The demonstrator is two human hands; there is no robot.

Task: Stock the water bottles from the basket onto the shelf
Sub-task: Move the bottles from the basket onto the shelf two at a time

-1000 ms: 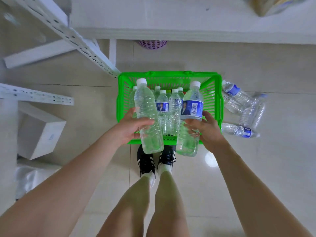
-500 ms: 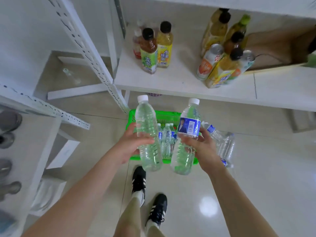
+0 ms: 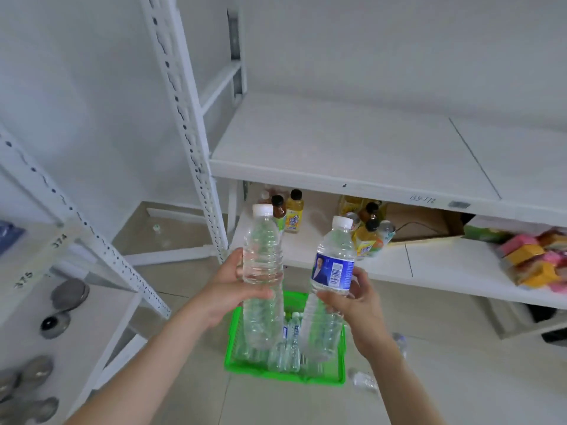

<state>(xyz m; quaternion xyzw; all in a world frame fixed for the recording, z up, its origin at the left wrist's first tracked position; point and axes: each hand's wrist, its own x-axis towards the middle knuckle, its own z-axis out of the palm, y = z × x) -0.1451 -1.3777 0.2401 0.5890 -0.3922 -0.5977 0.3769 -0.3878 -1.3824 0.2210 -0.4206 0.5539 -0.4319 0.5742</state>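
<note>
My left hand (image 3: pixel 228 288) grips a clear unlabelled water bottle (image 3: pixel 263 262) with a white cap, held upright. My right hand (image 3: pixel 352 299) grips a second water bottle (image 3: pixel 333 265) with a blue label, tilted slightly right. Both bottles hang above the green basket (image 3: pixel 233 360) on the floor, which holds several more water bottles (image 3: pixel 287 351). A bare white shelf (image 3: pixel 352 142) spreads ahead, above and beyond the two bottles.
The lower shelf (image 3: pixel 445 271) carries juice bottles (image 3: pixel 293 214), cans, a cardboard box (image 3: pixel 420 223) and coloured packets (image 3: pixel 534 259). A perforated white upright (image 3: pixel 187 130) stands left of the shelf. Another rack (image 3: pixel 76 317) at the left holds round metal pieces. Loose bottles (image 3: pixel 363 380) lie by the basket.
Both hands have lifted their bottles up out of the basket and away from it. The view has tilted up from the floor to the shelves.
</note>
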